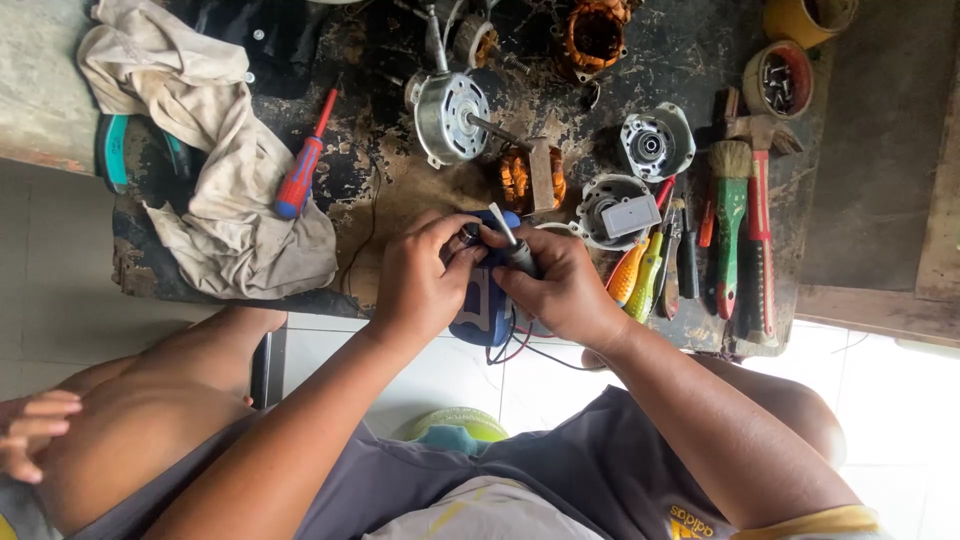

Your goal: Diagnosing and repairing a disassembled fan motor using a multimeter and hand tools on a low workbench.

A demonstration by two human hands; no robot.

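Both my hands meet at the near edge of a dark, worn workbench (390, 190). My left hand (425, 275) pinches a small dark part at the top of a blue device (482, 305) with red and black wires hanging below it. My right hand (555, 280) grips a small grey cylindrical piece with a thin white rod sticking up, pressed against the same blue device. What lies between the fingers is partly hidden.
On the bench lie a beige cloth (220, 170), a red and blue screwdriver (305, 160), a silver motor with shaft (450, 115), copper windings (595, 35), round metal housings (655, 145), a brush (730, 210), a hammer (760, 220) and tins of screws (780, 80). Another person's hand (35, 430) shows at the lower left.
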